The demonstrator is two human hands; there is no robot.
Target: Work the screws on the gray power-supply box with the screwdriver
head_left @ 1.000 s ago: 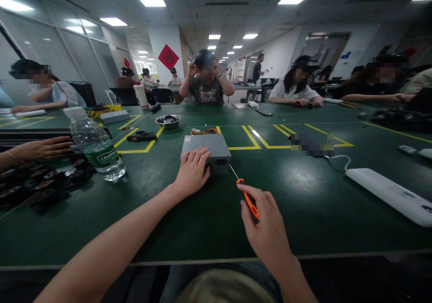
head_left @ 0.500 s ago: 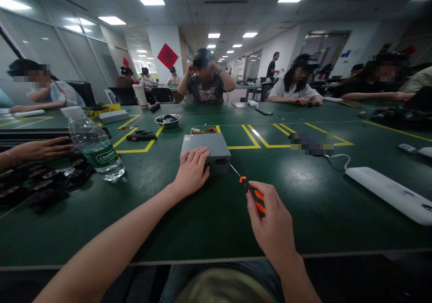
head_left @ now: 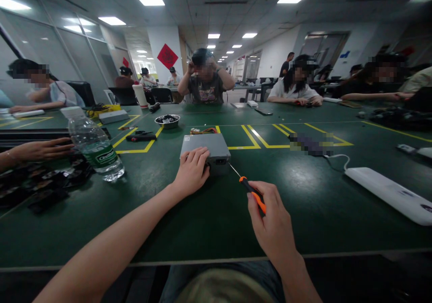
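Screwdriver point(head_left: 247, 186), held tight in the right hand point(head_left: 275, 222), slants to the corner of the gray box point(head_left: 205, 143) on the green table point(head_left: 175, 231), and might slip if the left hand point(head_left: 189, 172), clamped on the near edge, lets the box wobble.

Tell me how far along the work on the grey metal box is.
Done: the grey box sits on the table, the left hand bracing it. In hand: the right hand holds the screwdriver, its tip by the box's near right corner. Left: probably the work at that corner; the casing looks closed.
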